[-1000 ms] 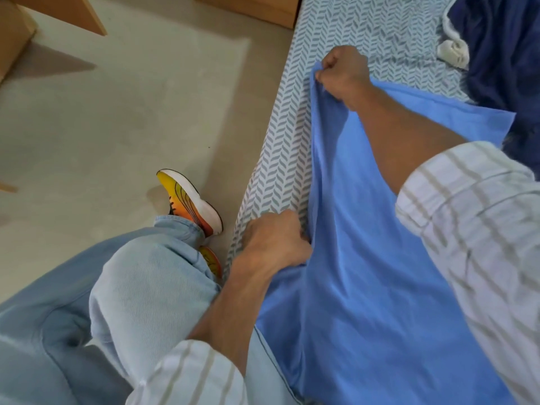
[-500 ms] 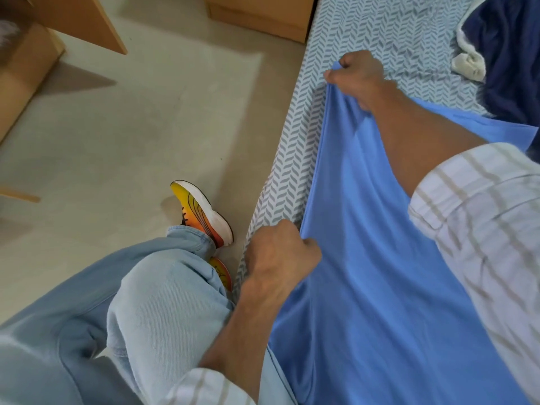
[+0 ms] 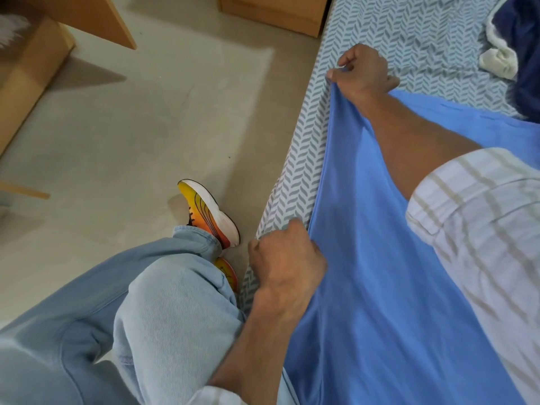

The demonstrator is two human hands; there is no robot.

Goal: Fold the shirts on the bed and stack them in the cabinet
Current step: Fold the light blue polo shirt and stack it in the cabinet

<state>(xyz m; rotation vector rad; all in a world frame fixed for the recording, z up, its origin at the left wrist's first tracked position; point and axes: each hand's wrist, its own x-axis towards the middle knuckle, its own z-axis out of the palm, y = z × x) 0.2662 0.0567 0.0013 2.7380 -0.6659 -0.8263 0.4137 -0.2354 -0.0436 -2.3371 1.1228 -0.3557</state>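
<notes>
A light blue shirt point(image 3: 380, 273) lies spread on the bed point(image 3: 409, 33), which has a grey herringbone sheet. My right hand point(image 3: 362, 73) pinches the shirt's far left corner near the bed's edge, fingers curled round the cloth. Nearer to me, my left hand point(image 3: 287, 257) grips the same left edge of the shirt. The edge runs taut between the two hands. My right forearm and striped sleeve cover part of the shirt.
A dark navy garment point(image 3: 523, 54) and a white cloth point(image 3: 498, 61) lie at the bed's far right. Wooden furniture point(image 3: 271, 10) stands at the head of the bed and another wooden piece point(image 3: 35, 68) at the left. My jeans leg point(image 3: 163, 311) and orange shoe point(image 3: 209, 213) are over the floor.
Both hands have pulled the shirt's left edge straight and taut toward the bed's edge. The view has shifted slightly, showing more of the floor and furniture.
</notes>
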